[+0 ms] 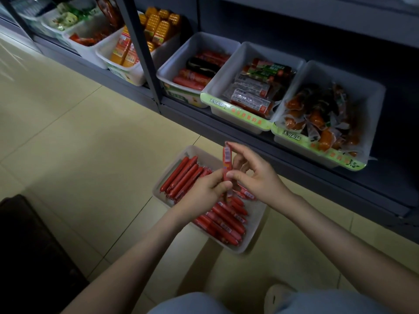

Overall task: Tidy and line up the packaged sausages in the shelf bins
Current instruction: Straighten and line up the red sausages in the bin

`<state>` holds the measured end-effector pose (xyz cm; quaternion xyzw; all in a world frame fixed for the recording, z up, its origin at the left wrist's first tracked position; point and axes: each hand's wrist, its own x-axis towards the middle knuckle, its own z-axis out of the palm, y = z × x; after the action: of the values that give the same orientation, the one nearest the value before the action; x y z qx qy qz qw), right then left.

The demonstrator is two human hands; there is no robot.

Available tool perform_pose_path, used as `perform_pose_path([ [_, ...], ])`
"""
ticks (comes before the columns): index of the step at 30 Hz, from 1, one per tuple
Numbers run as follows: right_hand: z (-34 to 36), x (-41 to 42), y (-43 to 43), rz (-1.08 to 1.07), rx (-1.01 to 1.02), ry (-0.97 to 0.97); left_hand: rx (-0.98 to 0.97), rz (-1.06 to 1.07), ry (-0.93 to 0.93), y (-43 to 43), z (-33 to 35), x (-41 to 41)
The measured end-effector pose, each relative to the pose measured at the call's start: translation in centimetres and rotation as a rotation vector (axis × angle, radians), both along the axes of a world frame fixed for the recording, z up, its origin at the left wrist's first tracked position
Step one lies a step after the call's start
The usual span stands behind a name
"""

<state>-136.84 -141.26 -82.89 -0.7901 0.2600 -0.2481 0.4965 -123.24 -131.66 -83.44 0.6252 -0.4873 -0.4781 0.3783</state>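
A white bin [255, 236] sits on the tiled floor in front of the shelf. It holds several red packaged sausages [181, 175], some lined up at its far left, others loosely stacked at its near end. Above the bin, one red sausage [226, 158] stands nearly upright. My left hand [204, 191] pinches its lower end. My right hand [256, 173] holds its upper part between thumb and fingers.
The bottom shelf [249, 137] carries a row of white bins: red and dark sausages [199, 71], flat sausage packs [254, 91], small wrapped orange sausages [322, 114], yellow corn packs [158, 28]. A shelf post [145, 60] stands left of them. A dark object [29, 245] lies at the lower left.
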Motion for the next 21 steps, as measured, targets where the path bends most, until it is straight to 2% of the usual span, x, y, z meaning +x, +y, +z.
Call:
perform_pose_path([
  [2, -0.6, 0.1, -0.1, 0.043, -0.047, 0.054, 0.032, 0.067, 0.200, -0.2, 0.5, 0.0],
  [7, -1.5, -0.5, 0.3, 0.185, 0.045, 0.060, 0.114, 0.345, 0.635, -1.4, 1.2, 0.3],
  [11, -0.7, -0.5, 0.5, 0.229, -0.184, 0.023, 0.255, 0.497, 1.009, -1.8, 1.2, 0.5],
  [14, -0.5, 0.1, 0.5, 0.182, -0.354, -0.039, 0.324, 0.507, 1.165, -1.8, 1.8, 0.3],
  [15, -0.5, 0.2, 0.6, 0.172, -0.368, -0.047, 0.350, 0.500, 1.109, -1.8, 1.9, 0.1],
  [16, -0.4, 0.2, 0.7, 0.161, -0.354, -0.056, 0.382, 0.473, 0.956, -1.9, 1.6, -0.1],
  [18, -0.3, 0.1, 0.9, 0.118, -0.305, -0.057, 0.423, 0.398, 0.473, -1.8, 0.5, -0.4],
  [20, -0.1, 0.0, 1.0, 0.061, -0.230, -0.044, 0.337, 0.332, -0.034, -1.1, -0.5, 0.0],
  [21, 0.1, 0.0, 1.0, 0.037, -0.182, -0.045, 0.231, 0.301, -0.125, -0.6, -0.8, 0.3],
])
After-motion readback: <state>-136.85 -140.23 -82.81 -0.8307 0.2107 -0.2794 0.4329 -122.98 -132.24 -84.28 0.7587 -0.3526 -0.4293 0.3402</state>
